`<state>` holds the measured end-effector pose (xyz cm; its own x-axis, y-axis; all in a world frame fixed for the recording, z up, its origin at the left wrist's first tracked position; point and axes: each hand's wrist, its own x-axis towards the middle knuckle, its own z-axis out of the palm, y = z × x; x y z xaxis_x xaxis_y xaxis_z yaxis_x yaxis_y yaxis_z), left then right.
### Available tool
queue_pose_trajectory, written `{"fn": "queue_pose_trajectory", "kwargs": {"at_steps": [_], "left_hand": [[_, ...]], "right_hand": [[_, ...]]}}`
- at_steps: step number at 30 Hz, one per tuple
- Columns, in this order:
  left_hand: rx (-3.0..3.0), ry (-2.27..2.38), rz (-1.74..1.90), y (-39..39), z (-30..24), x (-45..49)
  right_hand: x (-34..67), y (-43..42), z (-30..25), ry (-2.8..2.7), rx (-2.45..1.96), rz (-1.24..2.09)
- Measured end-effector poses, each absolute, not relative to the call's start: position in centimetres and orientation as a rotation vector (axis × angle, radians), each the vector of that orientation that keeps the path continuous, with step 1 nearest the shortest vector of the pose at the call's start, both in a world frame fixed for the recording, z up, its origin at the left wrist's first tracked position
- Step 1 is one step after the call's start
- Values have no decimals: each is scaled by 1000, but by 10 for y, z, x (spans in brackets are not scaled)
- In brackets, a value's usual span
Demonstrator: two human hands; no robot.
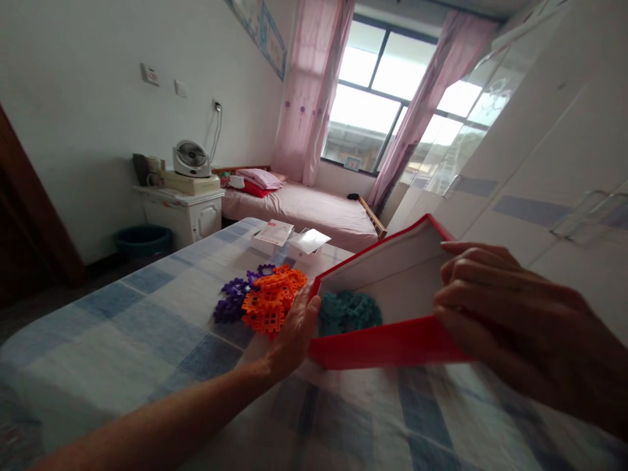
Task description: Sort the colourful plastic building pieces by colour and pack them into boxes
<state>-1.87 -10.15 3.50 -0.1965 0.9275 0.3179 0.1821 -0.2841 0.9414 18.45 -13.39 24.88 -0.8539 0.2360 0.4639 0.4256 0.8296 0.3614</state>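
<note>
A red box [392,343] with a white inside is tilted over the table, its right end raised. Teal interlocking plastic pieces [348,313] are gathered at its lower left end. My left hand [297,327] grips that end, palm along the outer wall and thumb near the rim. At the raised end, my right hand [481,294] is closed around the wall, slightly blurred. Just left of my left hand, orange interlocking plastic pieces [269,301] lie in a heap on the table. Purple pieces of the same kind [233,301] adjoin them on the far left side.
A blue and white checked cloth [147,353] covers the table. Two small white boxes [272,235] stand at its far end. Beyond are a bed [314,212], a white cabinet [209,216] with a fan [191,157], and a teal bin [142,242]. Wardrobes [540,163] line the right side.
</note>
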Motion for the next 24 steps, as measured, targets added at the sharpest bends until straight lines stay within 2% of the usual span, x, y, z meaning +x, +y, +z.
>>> {"fn": "queue_pose_trajectory", "kwargs": {"at_steps": [6, 10, 14, 16, 24], "left_hand": [[1710, 1430, 1819, -93, 46, -44], [1494, 1360, 1977, -86, 52, -58], [1388, 1293, 2043, -80, 49, -63], [1384, 1293, 2039, -77, 47, -64], [1354, 1294, 2028, -74, 41, -66]], "right_hand": [[116, -98, 274, -2771, -291, -794], [65, -99, 291, -2850, -273, -1229], [32, -97, 285, -2911, -45, -1578], [26, -93, 282, -2947, -14, -1603], [28, -92, 288, -2884, -5, -1362]]}}
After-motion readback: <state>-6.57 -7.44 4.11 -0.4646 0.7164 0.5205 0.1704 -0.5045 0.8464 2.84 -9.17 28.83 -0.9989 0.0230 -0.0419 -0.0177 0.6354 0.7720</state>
